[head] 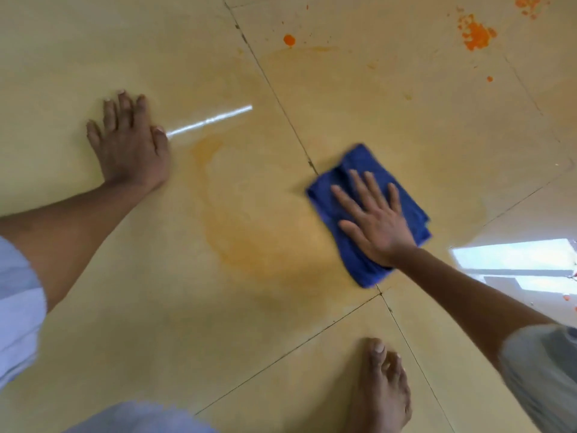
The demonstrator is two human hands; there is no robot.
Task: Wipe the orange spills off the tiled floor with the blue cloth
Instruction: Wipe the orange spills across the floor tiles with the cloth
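Cloth [368, 214] lies diagonally, flattened under right hand [376, 223].

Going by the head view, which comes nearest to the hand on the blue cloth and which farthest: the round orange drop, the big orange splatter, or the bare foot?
From the right hand:
1. Bare foot, just below it.
2. Round orange drop, up and left.
3. Big orange splatter, far top right.
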